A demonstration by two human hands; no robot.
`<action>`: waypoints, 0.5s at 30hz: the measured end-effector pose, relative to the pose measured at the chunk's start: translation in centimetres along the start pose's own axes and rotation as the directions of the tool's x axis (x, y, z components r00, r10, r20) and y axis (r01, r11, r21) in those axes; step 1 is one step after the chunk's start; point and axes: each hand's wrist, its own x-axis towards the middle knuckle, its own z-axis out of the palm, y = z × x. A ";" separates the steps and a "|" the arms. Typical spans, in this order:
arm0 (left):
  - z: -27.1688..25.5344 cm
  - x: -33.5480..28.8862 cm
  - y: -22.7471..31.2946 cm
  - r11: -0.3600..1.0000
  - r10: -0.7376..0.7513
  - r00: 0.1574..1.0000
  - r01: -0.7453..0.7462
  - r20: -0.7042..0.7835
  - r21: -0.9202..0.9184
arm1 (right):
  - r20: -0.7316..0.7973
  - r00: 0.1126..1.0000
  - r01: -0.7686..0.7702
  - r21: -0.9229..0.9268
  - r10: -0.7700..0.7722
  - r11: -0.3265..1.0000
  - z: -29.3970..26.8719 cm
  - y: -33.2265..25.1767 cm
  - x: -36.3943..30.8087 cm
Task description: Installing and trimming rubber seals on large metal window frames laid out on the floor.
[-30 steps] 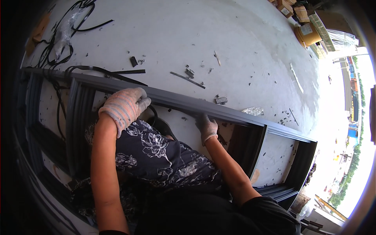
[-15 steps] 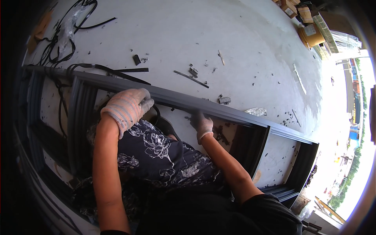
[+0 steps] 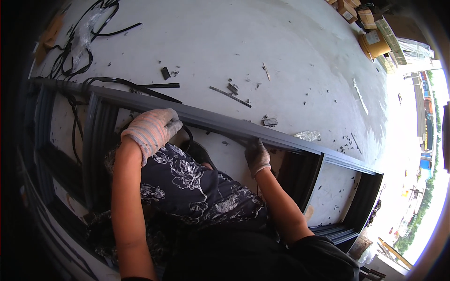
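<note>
A long dark-grey metal frame (image 3: 215, 118) with crossbars lies across the view, with me bent over it. My left hand (image 3: 152, 131), in a striped knitted glove, is closed just inside the far rail. A thin black rubber strip (image 3: 190, 133) loops out beside its fingertips; the grip itself is partly hidden. Farther right, my right hand (image 3: 258, 157), in a soiled glove, has its fingers drawn together against the inner side of that rail. What lies under those fingertips is hidden.
More black strip (image 3: 110, 80) trails over the floor to a tangle with clear plastic film (image 3: 84, 35) at far left. Dark offcuts (image 3: 233, 88), a thin bar (image 3: 229, 96) and crumpled film (image 3: 308, 136) lie beyond the frame. A yellowish bucket (image 3: 375, 44) and cardboard boxes (image 3: 347, 11) stand at far right.
My right hand has slid right along the inner side of the far rail. My left hand stays nearly where it was, still closed.
</note>
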 end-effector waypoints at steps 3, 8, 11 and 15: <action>0.8 0.6 -0.1 0.999 0.041 0.999 -0.041 0.015 0.008 | 0.085 0.979 0.084 0.664 -0.187 0.743 2.4 5.2 -1.2; 0.7 0.2 -0.1 0.995 0.098 0.991 -0.096 -0.091 0.029 | 0.026 0.913 0.203 0.837 -0.408 0.508 2.9 8.9 -0.5; 0.4 0.5 0.4 0.997 0.074 0.996 -0.072 -0.048 0.024 | 0.035 0.890 0.194 0.873 -0.454 0.448 3.7 10.1 -1.5; 0.4 0.3 -0.1 0.997 0.070 0.997 -0.068 -0.035 0.037 | 0.004 0.862 0.318 0.774 -0.507 0.547 4.7 13.0 -3.0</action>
